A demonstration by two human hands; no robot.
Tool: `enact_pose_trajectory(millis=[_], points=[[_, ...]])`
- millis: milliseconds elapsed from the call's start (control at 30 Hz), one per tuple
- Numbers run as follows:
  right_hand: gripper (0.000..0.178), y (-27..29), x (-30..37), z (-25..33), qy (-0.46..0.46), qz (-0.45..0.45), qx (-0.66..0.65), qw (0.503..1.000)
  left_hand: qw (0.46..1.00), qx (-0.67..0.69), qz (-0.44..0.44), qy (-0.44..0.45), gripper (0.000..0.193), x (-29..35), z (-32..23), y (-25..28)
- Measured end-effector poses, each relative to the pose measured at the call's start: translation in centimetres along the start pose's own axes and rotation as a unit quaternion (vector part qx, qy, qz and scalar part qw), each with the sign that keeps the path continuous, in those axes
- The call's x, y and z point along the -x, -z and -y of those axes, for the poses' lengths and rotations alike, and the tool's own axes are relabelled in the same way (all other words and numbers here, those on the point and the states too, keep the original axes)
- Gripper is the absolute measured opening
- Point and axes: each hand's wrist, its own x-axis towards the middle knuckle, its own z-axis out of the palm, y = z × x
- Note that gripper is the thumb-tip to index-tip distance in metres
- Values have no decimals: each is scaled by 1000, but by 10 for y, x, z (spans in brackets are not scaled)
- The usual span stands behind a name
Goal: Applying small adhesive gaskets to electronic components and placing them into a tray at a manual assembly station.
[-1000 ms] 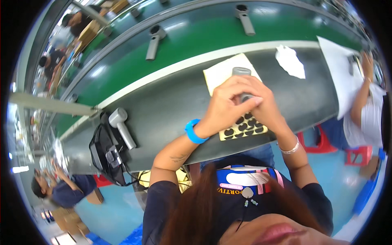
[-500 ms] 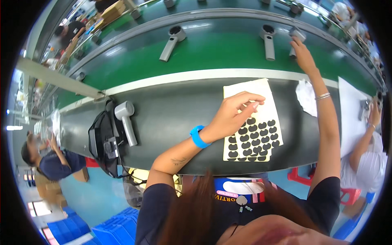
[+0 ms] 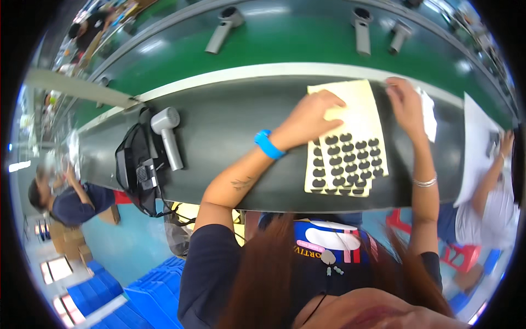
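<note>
Two overlapping pale yellow sheets of black oval stickers [image 3: 356,159] lie on the dark work mat. My left hand [image 3: 313,119], with a blue band at the wrist, rests over the upper left of the sheets, thumb and forefinger apart and nothing seen between them. To the right of the sheets, my right hand [image 3: 406,107] hovers over the mat with loosely bent, parted fingers and no object visible in it. A crumpled white sheet [image 3: 429,116] lies beside that hand, partly covered by it. Beyond, on the green belt, is a grey hair-dryer-shaped device [image 3: 400,37].
Two more such grey devices, a middle one [image 3: 361,32] and a left one [image 3: 223,30], lie on the green conveyor belt [image 3: 296,46]. Another grey device [image 3: 167,134] lies by a black bag [image 3: 134,164] on the mat's left. Co-workers sit at both sides.
My right hand has come back from the grey device on the belt to beside the sticker sheets. My left hand stays over the sheets. The view has shifted slightly.
</note>
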Motion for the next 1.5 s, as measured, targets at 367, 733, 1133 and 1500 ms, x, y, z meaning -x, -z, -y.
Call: enact_pose_trajectory(millis=[367,733,1133,1500], points=[[13,-45,78,85,-125,15,-47,991,977,-168,128,-11,84,5,-2,4],[14,-53,87,93,-118,17,-8,993,971,-201,130,11,86,6,-14,3],[6,-42,91,59,-220,36,-415,882,968,-50,213,120,47,-83,3,32],[9,-37,86,71,-192,-16,-278,941,940,-4,-204,272,42,-166,132,19]])
